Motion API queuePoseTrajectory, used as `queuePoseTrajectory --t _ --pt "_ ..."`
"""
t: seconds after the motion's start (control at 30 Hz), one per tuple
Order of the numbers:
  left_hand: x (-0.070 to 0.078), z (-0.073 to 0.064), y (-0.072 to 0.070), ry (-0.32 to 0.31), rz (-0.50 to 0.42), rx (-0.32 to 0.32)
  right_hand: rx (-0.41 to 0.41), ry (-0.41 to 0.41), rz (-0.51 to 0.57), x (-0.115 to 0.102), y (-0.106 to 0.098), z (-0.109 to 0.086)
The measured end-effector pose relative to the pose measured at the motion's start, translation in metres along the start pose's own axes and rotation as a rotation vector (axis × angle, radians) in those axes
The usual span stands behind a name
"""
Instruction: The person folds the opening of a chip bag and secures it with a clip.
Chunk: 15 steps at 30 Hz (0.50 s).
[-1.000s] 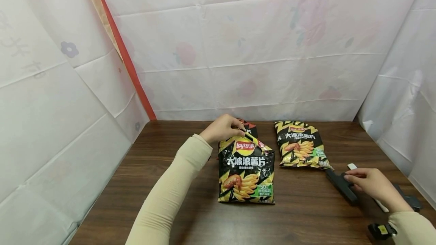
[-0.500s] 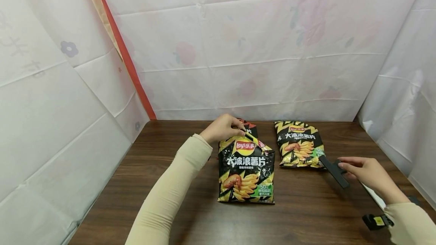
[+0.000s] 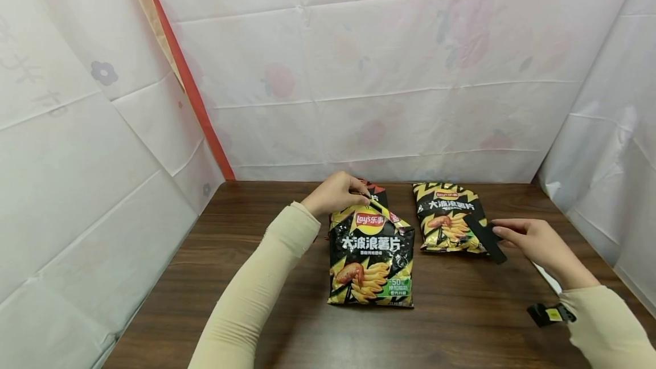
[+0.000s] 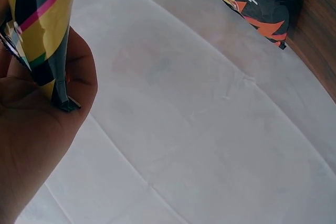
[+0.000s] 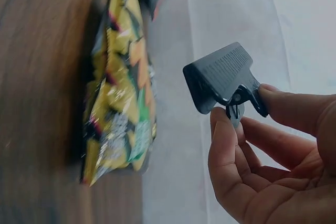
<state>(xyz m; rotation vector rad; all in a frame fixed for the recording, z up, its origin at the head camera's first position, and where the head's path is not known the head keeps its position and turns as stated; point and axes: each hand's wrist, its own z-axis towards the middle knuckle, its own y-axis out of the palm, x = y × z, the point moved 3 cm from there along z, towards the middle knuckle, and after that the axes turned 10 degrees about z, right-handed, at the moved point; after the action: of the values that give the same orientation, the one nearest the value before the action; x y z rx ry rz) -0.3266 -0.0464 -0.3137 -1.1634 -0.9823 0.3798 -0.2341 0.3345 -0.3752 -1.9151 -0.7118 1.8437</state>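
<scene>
My left hand (image 3: 335, 192) pinches the folded top corner of a black and yellow Lay's chip bag (image 3: 371, 266), which stands on the table with its front facing me. The left wrist view shows the bag's folded end (image 4: 44, 40) between thumb and fingers. In the right wrist view, my right hand (image 5: 278, 161) pinches a black bag clip (image 5: 220, 80) by its handles, thumb on one side and fingers on the other. From the head view, this wide clip overlaps the lower right of a second yellow and black chip bag (image 3: 448, 209).
A red and black chip bag (image 3: 378, 193) is partly hidden behind the held one. Beneath my right forearm a white strip (image 3: 547, 278) shows on the dark wooden table (image 3: 451, 312). White patterned sheets (image 3: 389, 73) enclose the back and sides.
My right hand has carried the bag clip leftward and away from me, off the table's right side toward the bags. The left hand and its chip bag have hardly moved.
</scene>
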Motion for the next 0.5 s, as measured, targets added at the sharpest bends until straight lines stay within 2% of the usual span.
queuePoseTrajectory --t 0.17,0.5 --pt "0.001 -0.001 0.0 0.003 -0.002 0.003 0.019 -0.035 -0.039 -0.014 0.003 0.007" --pt "0.001 0.0 0.0 0.024 -0.026 0.003 0.0 -0.092 0.012 -0.04 0.01 0.018"
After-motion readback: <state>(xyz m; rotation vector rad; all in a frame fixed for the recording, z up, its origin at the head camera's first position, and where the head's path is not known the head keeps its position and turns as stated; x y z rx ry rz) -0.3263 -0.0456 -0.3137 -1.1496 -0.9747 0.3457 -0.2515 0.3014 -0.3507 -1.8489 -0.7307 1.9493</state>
